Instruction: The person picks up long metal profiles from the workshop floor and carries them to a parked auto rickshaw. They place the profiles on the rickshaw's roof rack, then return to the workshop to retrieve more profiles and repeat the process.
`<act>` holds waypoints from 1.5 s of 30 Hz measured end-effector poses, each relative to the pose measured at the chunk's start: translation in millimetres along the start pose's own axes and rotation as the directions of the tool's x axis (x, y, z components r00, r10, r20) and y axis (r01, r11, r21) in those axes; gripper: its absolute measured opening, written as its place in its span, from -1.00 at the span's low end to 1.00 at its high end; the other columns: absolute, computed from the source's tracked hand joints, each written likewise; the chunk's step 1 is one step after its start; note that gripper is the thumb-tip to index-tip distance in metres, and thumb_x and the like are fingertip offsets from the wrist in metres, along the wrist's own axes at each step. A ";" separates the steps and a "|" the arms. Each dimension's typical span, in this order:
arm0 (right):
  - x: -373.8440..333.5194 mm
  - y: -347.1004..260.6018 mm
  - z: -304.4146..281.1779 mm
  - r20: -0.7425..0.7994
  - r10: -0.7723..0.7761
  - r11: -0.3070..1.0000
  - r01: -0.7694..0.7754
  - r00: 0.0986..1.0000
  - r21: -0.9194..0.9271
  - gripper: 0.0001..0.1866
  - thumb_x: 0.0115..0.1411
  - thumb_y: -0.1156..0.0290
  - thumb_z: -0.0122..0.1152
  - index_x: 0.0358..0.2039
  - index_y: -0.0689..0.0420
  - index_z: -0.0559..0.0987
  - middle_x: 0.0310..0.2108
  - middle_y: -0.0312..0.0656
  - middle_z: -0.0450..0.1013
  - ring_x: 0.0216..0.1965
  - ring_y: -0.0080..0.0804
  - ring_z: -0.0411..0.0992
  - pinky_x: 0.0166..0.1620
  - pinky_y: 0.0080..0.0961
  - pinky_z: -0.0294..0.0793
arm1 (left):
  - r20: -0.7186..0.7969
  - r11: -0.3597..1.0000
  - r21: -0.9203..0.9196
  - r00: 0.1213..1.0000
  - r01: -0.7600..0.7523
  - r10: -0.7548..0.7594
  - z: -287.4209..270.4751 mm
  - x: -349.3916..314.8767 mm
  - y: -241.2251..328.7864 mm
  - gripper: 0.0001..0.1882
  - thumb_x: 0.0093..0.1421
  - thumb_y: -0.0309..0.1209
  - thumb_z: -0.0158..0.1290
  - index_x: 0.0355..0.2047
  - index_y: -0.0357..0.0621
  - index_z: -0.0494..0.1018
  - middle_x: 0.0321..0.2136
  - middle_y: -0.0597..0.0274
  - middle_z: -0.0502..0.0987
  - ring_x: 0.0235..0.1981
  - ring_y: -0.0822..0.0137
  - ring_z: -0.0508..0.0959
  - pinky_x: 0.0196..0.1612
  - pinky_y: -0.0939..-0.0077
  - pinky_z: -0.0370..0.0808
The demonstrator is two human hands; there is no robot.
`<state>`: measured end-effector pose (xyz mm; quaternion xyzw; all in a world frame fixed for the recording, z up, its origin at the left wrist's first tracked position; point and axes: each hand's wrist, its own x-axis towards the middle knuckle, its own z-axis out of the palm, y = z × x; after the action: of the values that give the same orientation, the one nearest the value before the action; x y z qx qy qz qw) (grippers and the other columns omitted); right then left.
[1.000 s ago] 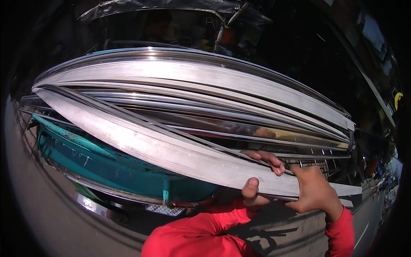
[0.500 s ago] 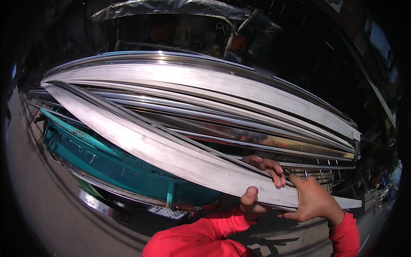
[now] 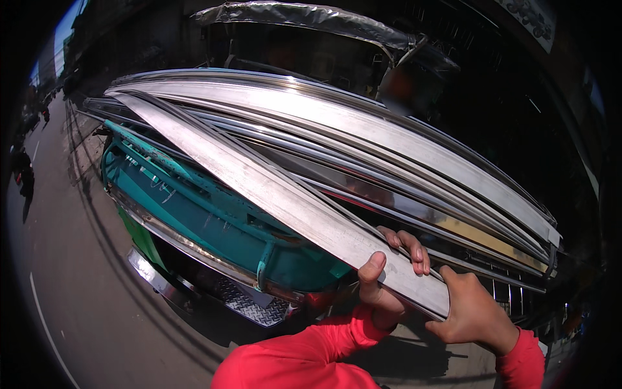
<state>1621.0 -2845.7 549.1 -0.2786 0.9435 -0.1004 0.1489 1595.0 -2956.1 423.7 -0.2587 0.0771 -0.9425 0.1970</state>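
Note:
A bundle of long, flat silver metal bars point(image 3: 285, 201) slants from the far left toward me, its near end lifted off the larger load. My left hand point(image 3: 382, 279) is closed around it from below, thumb on the near edge and fingers curled over the far edge. At the near end my right hand point(image 3: 476, 308) grips the bundle, thumb under one edge and fingers on the other side, partly hidden. Behind lie a wide pale stack of bars point(image 3: 350, 117) and several shiny metal tubes point(image 3: 311, 152).
The load rests across a teal metal vehicle body point(image 3: 194, 201) with a diamond-plate step point(image 3: 253, 305). A canopy point(image 3: 311, 16) stands beyond. Grey road point(image 3: 78, 279) runs along the left, with distant riders point(image 3: 23, 175).
The view has swung left, showing more road. A bar end that stuck out past my right hand no longer shows there. Both hands keep their grip on the bundle.

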 end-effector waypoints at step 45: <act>-127.0 -30.5 65.5 -0.029 -0.061 0.994 0.058 0.998 -0.088 -0.41 -0.18 0.23 0.40 -0.38 0.48 0.33 -0.58 0.27 0.43 -0.51 0.24 0.51 -0.33 -0.12 0.55 | 0.007 0.999 -0.013 0.999 0.041 -0.041 53.1 -118.6 18.2 -0.56 0.11 0.00 -0.09 -0.35 -0.19 0.25 -0.53 -0.07 0.37 -0.58 0.25 0.40 -0.43 0.36 0.40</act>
<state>1759.8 -2807.3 524.7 -0.3111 0.9405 -0.0676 0.1187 1722.0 -2926.2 410.4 -0.2646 0.0774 -0.9450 0.1761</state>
